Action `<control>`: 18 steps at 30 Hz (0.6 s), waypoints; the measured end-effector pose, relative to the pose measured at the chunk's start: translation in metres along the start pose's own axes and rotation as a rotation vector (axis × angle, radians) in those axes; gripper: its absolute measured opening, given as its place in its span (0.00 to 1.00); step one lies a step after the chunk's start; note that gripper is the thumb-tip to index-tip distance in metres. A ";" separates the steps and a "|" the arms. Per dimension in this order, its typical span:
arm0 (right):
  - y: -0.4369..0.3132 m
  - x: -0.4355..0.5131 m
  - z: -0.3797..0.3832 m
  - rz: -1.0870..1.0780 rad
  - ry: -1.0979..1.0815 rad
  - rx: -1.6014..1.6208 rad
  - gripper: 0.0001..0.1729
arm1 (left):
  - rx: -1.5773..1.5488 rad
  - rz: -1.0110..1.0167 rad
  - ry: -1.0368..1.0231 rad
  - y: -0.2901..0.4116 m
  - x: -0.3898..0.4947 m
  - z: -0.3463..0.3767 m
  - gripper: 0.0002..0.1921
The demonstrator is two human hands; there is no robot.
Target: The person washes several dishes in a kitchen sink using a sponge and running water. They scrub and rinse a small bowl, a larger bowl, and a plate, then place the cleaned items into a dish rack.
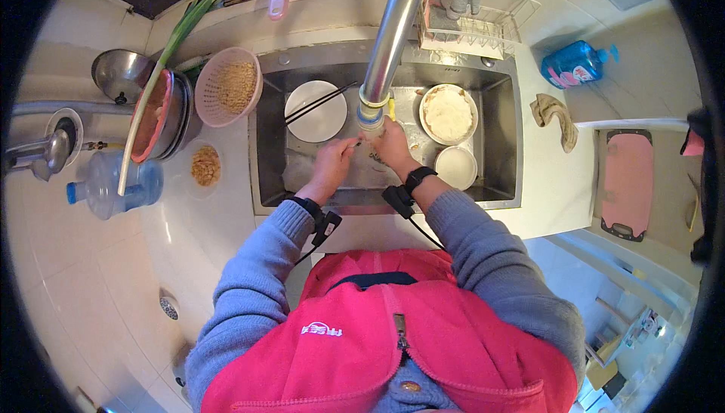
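Observation:
Both of my hands are over the stainless steel sink (391,202), below the outlet of the metal faucet (391,33). My left hand (330,165) has its fingers curled, and a small dark tip shows at the fingertips; what it belongs to is unclear. Close beside it, my right hand (392,145) is right at the faucet's outlet, its fingers partly hidden. A small yellow piece (391,107) shows just above that hand. Left in the sink lies a white bowl (317,121) with black chopsticks (320,104) across it. To the right are a bowl with whitish contents (447,114) and a smaller white bowl (456,167).
A pink colander of yellowish beans (235,87), a small bowl of brownish food (205,166), stacked basins (178,110), a long green onion (161,67) and a water jug (119,185) crowd the left. A wire rack (476,30), soap bottle (573,65) and rag (555,118) are right.

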State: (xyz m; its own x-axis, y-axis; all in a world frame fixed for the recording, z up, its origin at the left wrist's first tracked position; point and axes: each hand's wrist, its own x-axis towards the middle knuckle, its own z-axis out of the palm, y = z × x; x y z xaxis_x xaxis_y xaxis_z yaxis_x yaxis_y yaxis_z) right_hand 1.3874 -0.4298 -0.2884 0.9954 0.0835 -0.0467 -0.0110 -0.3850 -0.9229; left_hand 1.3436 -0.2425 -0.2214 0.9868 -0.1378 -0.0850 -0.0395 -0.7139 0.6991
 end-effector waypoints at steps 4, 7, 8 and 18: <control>-0.002 0.004 0.004 0.163 0.078 -0.113 0.20 | -0.197 -0.171 0.006 -0.011 -0.007 0.000 0.11; 0.000 0.002 0.013 -0.025 0.121 -0.157 0.16 | -0.308 -0.310 -0.009 -0.009 -0.007 0.002 0.12; 0.001 0.002 0.017 -0.150 0.130 -0.195 0.15 | -0.436 -0.402 -0.044 -0.006 -0.006 0.003 0.12; 0.083 -0.020 -0.015 0.101 -0.017 -0.388 0.22 | -0.522 -0.444 -0.056 -0.035 -0.001 -0.013 0.11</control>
State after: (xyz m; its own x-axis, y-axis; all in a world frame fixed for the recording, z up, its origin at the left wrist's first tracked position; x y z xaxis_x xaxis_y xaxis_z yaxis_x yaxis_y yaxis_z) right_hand 1.3683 -0.4772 -0.3586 0.9894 0.0415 -0.1393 -0.0688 -0.7106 -0.7002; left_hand 1.3457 -0.2081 -0.2368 0.8818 0.0456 -0.4693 0.4614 -0.2888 0.8389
